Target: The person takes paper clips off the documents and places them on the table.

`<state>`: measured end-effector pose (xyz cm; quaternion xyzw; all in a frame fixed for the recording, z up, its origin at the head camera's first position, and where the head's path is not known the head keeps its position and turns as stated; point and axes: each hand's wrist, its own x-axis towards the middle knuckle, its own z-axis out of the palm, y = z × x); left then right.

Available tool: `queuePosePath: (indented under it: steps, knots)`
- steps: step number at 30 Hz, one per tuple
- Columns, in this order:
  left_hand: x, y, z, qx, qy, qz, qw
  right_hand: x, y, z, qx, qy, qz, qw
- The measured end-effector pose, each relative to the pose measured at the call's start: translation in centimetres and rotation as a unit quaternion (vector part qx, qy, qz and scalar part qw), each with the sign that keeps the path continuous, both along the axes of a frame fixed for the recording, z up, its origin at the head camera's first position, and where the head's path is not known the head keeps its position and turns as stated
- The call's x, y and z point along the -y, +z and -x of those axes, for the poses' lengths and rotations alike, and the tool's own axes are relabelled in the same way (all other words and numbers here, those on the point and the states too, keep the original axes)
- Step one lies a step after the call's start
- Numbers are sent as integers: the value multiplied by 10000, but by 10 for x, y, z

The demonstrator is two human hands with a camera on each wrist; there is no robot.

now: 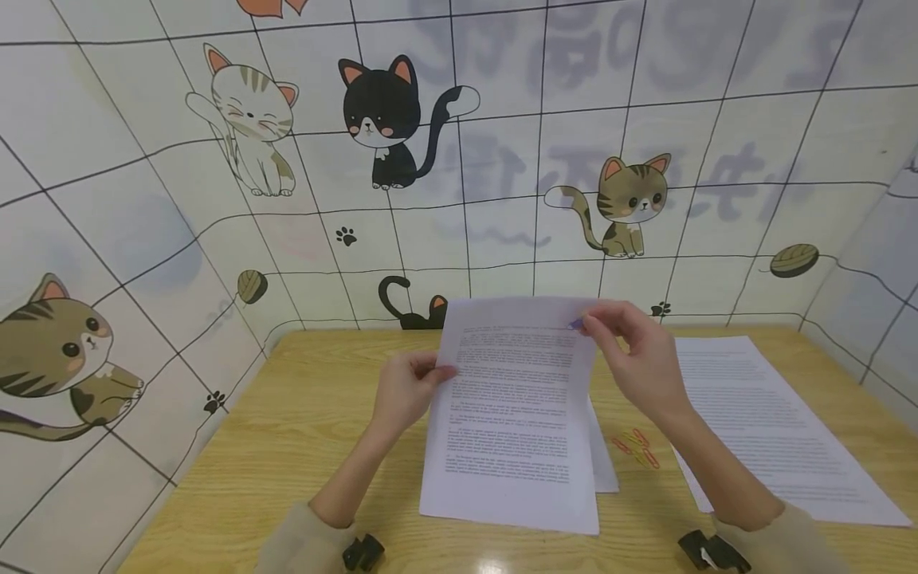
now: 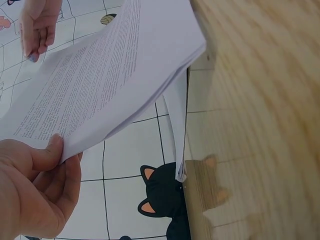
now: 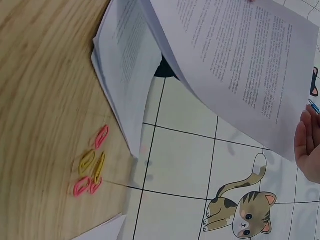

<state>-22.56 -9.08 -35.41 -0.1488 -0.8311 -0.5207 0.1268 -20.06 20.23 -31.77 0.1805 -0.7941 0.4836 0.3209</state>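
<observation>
A few printed sheets of paper (image 1: 509, 414) are held up tilted above the table, their text facing me. My left hand (image 1: 409, 391) pinches their left edge, thumb on the printed side, as the left wrist view shows. At the upper right corner of the sheets, my right hand (image 1: 641, 359) pinches a small blue-purple paper clip (image 1: 577, 324) between thumb and fingertips. The same clip looks blue in the right wrist view; whether it touches the paper I cannot tell. Several pink and yellow paper clips (image 3: 92, 162) lie loose on the wood.
Another paper stack (image 1: 604, 466) lies on the wooden table (image 1: 323, 414) behind the held sheets, partly hidden. More printed sheets (image 1: 774, 430) lie at the right, under my right forearm. A wall (image 1: 502, 231) with cat drawings stands along the table's back edge.
</observation>
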Motion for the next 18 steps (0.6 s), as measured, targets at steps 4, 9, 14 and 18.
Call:
queuePosePath:
  steps: [4,9,14,18]
  knots:
    - [0,0,1,4,16,-76,10000,-10,-5,-2,59,30,-160,9999]
    - [0,-1,1,32,11,-140,9999,-22,-14,-4,251,-74,-678,9974]
    - [1,-1,1,53,-14,-156,9999,-30,-26,-8,610,-159,-1180,9910]
    - [1,-1,2,51,-26,-159,9999,-35,-33,-13,732,-61,-1506,9859]
